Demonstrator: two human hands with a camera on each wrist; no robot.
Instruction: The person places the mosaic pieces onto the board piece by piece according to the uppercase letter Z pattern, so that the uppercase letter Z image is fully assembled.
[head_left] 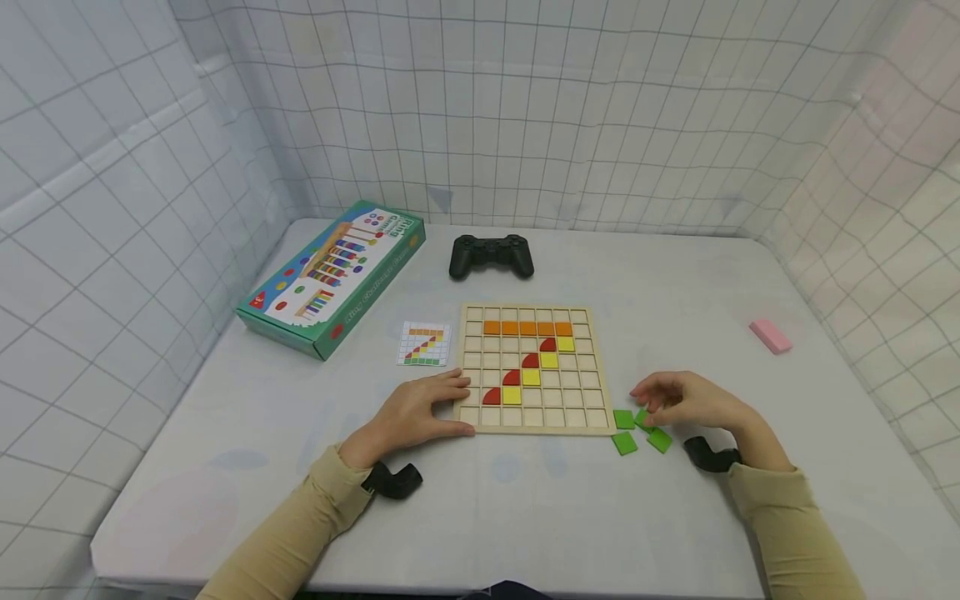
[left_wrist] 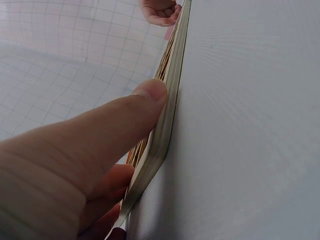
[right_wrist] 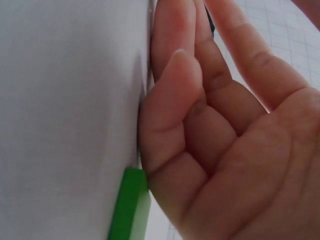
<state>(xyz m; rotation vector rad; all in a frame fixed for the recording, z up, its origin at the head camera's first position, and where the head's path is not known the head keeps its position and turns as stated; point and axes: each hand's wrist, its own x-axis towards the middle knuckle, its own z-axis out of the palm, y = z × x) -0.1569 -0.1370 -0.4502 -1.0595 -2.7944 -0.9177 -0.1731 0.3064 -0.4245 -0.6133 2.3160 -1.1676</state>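
A square wooden grid board [head_left: 554,414] lies mid-table. It bears a row of orange squares [head_left: 528,328], and below that a diagonal of yellow squares [head_left: 549,360] beside red quarter-round tiles [head_left: 512,378]. My left hand [head_left: 418,408] rests at the board's near left corner, its thumb [left_wrist: 135,107] on the front rim and its fingertips at the left side. Several green square tiles [head_left: 625,442] lie loose off the near right corner. Over them hovers my right hand [head_left: 693,400], fingers loosely bent, low by the table; a green tile [right_wrist: 129,205] shows beside its palm.
A small pattern card [head_left: 424,343] lies left of the board. Behind it are a green game box [head_left: 330,279] and a black game controller [head_left: 491,255]. To the far right sits a pink block [head_left: 770,336]. Gridded white cloth walls [head_left: 517,108] enclose the table's back and sides.
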